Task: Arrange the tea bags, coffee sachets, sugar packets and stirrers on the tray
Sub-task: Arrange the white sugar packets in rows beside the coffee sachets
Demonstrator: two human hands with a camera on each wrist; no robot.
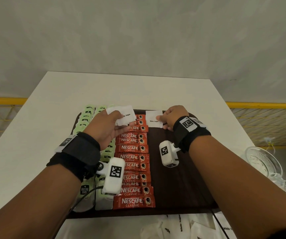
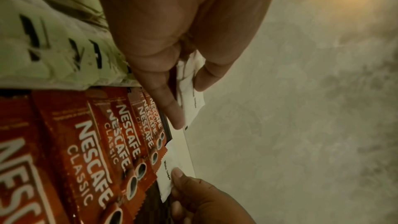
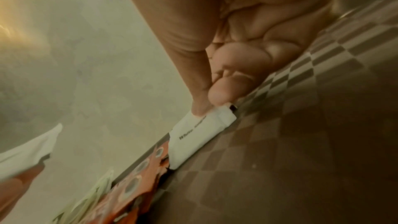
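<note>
Closest to the person, at the near edge of the white surface [image 1: 56,94], lies a loose heap of white sugar packets [image 1: 181,226], just short of the dark brown tray [image 1: 187,187]. Off to the right sit clear glass dishes [image 1: 266,163].

On the tray, a column of red Nescafé Classic coffee sachets [image 1: 135,169] runs from the near rim toward the far rim, each overlapping the next. Just to its left are columns of pale green tea bags [image 1: 85,121], partly hidden under the left forearm. The right part of the tray shows its bare checkered liner.

Farther out, the left hand [image 1: 104,128] is raised over the far end of the tea bags and sachets, its thumb and fingers pinching a small stack of sugar packets [image 1: 121,116]. The right hand [image 1: 173,118] is down at the far rim, thumb and fingertip pinching a single White Sugar packet [image 1: 153,119] that lies on the tray just right of the sachet column's far end.

Beyond the surface are a yellow railing [image 1: 262,105] and a grey wall [image 1: 138,31].
</note>
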